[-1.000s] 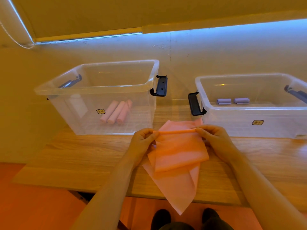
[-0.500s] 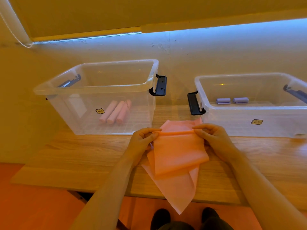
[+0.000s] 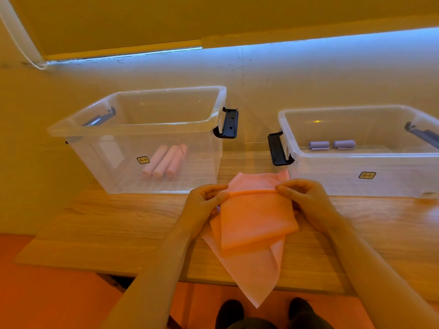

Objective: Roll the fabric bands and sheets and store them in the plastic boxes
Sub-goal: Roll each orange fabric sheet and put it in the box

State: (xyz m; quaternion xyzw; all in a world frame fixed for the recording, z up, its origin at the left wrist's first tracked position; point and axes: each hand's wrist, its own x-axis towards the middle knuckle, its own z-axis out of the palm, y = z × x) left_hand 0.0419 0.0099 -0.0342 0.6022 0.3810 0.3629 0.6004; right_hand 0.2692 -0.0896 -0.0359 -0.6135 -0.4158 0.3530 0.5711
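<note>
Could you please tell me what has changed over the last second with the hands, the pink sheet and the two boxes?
Very little. The left hand and right hand keep pinching the rolled top edge of the pink sheet; the roll looks barely further along, and nothing was taken up or let go. The sheet's corner still hangs over the table edge. The three pink rolls in the left box and the two purple rolls in the right box stayed put.

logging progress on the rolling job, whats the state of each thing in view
pink sheet: top edge barely rolled, corner hanging off the table
left hand: pinching the roll's left end
right hand: pinching the right end
left box: open, three pink rolls
right box: open, two purple rolls
</note>
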